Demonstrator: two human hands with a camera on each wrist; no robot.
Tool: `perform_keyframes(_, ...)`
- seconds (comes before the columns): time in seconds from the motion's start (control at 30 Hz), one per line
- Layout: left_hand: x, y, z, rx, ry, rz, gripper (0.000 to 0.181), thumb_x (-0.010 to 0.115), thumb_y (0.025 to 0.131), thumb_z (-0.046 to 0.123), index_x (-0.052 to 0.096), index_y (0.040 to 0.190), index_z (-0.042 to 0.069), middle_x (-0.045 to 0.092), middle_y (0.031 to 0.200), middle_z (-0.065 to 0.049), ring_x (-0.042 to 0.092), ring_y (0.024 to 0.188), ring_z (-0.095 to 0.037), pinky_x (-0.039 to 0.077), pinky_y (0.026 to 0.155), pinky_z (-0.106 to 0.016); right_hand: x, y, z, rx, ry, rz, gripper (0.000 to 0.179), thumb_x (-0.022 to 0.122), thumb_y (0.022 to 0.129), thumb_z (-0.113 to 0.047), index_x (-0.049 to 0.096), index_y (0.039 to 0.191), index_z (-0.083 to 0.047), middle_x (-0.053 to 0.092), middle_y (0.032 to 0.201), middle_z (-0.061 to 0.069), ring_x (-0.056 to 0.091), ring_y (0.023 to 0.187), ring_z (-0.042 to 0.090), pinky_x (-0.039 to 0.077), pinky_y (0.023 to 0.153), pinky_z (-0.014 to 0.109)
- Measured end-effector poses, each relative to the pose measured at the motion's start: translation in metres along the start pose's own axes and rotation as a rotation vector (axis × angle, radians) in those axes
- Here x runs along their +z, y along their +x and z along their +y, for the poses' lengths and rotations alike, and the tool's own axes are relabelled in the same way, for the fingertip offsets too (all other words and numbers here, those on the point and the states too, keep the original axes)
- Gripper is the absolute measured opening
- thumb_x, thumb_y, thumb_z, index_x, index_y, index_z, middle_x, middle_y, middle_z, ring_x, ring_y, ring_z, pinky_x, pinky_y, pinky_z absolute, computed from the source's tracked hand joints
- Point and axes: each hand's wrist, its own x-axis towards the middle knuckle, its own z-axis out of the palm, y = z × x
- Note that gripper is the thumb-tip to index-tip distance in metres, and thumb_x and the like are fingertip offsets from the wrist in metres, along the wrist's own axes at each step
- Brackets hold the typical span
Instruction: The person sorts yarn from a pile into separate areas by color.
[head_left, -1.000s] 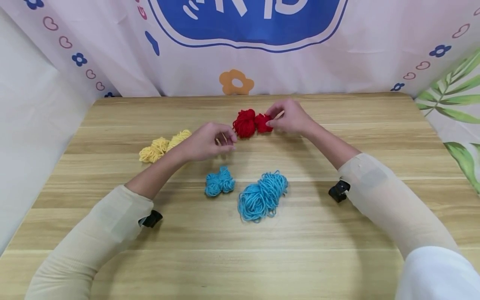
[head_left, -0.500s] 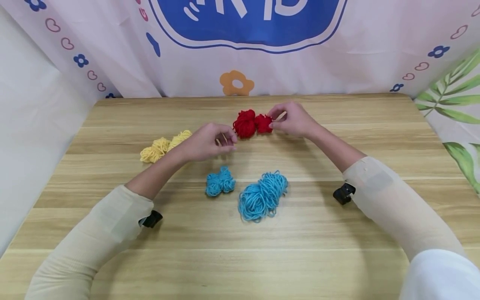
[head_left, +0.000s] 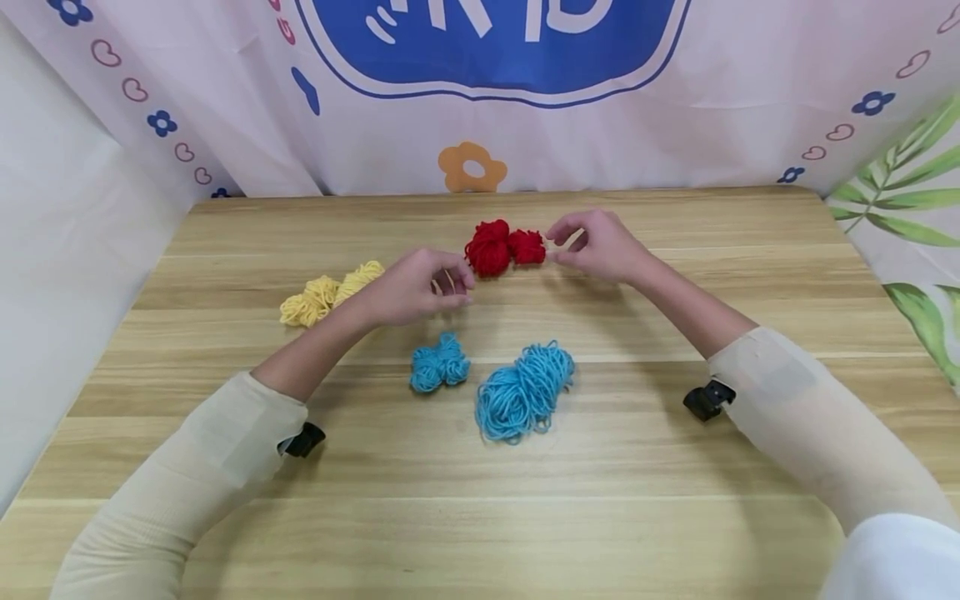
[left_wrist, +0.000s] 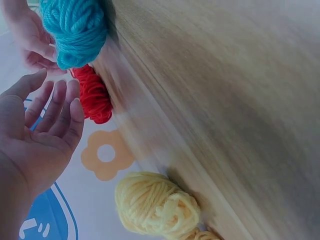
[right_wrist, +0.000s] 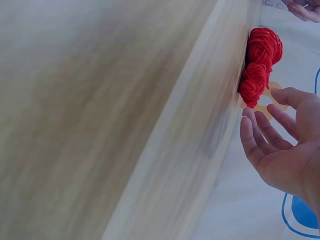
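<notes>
Two red yarn bundles lie side by side at the back of the table, a larger one [head_left: 489, 248] left and a smaller one [head_left: 528, 247] right. My right hand [head_left: 596, 244] is just right of the smaller one, fingers loosely bent around nothing; the right wrist view shows a gap between the fingertips and the red yarn [right_wrist: 253, 85]. My left hand [head_left: 415, 286] hovers left of the larger red bundle with relaxed fingers and a bare palm. In front lie a small blue yarn bundle [head_left: 439, 364] and a large blue one [head_left: 523, 393].
Yellow yarn bundles [head_left: 309, 302] lie at the left, partly covered by my left forearm. The wooden table [head_left: 480, 533] ends at the back against a printed white curtain [head_left: 600, 150]. Black wrist cameras [head_left: 708, 400] stick out from both sleeves.
My right hand has let go of the smaller red bundle and moved a little right, away from it. The left hand and the other yarn stay put.
</notes>
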Motion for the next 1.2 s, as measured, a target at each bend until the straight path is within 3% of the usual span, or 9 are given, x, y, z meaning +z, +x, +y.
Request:
perform_keyframes(0.47, 0.006, -0.002, 0.003, -0.019, 0.025, -0.031, 0.013, 0.075, 0.094, 0.003, 0.07, 0.105, -0.003, 0.071, 0.096, -0.011, 0.067, 0.087, -0.024, 0.059, 0.082, -0.038, 0.002, -0.02, -0.003, -0.064, -0.06, -0.048, 0.029, 0.073, 0.094, -0.004, 0.07, 0.121, 0.005, 0.071, 0.114, 0.02, 0.071, 0.096, 0.032, 0.058, 0.093, 0.047)
perform_keyframes(1.2, 0.011, -0.009, -0.002, -0.013, 0.066, -0.039, 0.011, 0.074, 0.094, 0.005, 0.071, 0.103, -0.001, 0.071, 0.093, -0.007, 0.066, 0.087, -0.021, 0.059, 0.08, -0.036, 0.006, -0.039, -0.002, -0.168, -0.077, -0.112, 0.024, 0.072, 0.092, 0.0, 0.072, 0.116, 0.006, 0.073, 0.109, 0.018, 0.071, 0.091, 0.027, 0.06, 0.088, 0.045)
